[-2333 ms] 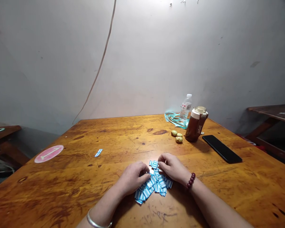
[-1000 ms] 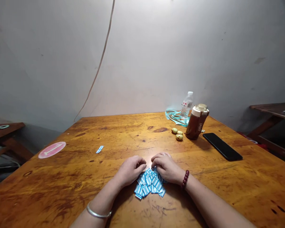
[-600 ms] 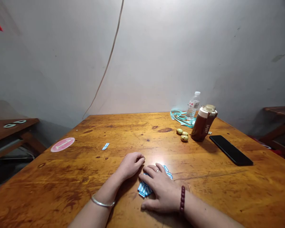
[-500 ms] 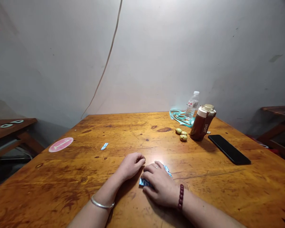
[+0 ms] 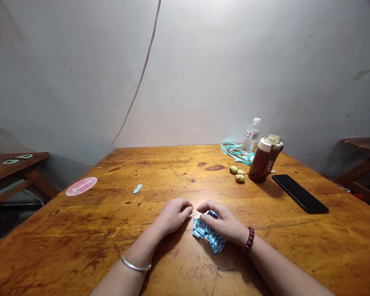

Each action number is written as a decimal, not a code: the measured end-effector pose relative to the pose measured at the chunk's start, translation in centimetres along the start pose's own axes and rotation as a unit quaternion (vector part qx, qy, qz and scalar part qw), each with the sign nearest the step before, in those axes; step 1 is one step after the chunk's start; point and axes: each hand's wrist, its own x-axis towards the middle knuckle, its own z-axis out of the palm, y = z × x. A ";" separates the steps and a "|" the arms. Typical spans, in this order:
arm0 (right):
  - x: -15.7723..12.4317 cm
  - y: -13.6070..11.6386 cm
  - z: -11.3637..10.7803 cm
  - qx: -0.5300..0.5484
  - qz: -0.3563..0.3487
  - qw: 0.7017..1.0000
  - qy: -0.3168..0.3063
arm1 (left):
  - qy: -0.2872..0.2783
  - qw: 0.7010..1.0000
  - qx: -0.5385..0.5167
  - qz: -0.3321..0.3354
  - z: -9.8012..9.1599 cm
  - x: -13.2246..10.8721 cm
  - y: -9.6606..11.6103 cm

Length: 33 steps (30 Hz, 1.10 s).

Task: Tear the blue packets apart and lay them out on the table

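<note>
A loose heap of small blue-and-white rectangular pieces lies near the front middle of the wooden table. My right hand, with a dark red bead bracelet, reaches over the heap from the right. Its thumb and forefinger are apart, and the palm hides part of the heap. Left of the heap, my left hand rests on the table with fingers curled inward; whatever is inside them, if anything, is hidden. A silver bangle circles that wrist. Farther left, a blue-and-white piece lies by itself.
A black phone lies at the right. Behind it stand a brown sport bottle and a clear water bottle, with a turquoise strap beside them. Several yellowish egg-shaped things sit nearby. A pink round sticker marks the left side.
My right hand has shifted right and lifted off its flat position over the pieces, uncovering more of the heap. My left hand has hardly moved. The view has shifted slightly.
</note>
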 end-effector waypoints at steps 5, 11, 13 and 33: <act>0.3 1.3 -1.3 -0.124 0.011 0.990 0.060 | -0.052 0.998 -0.012 0.039 -0.2 -0.3 0.3; -0.3 1.7 -2.2 -0.229 0.032 0.972 -0.045 | -0.080 0.993 0.015 0.085 -0.1 -0.5 0.7; -0.3 1.7 -2.0 -0.207 0.019 0.976 -0.061 | -0.076 0.994 0.013 0.075 0.0 -0.5 0.4; 0.8 1.8 -1.0 0.083 0.105 0.990 0.035 | 0.024 0.993 -0.113 0.012 0.2 -0.3 1.0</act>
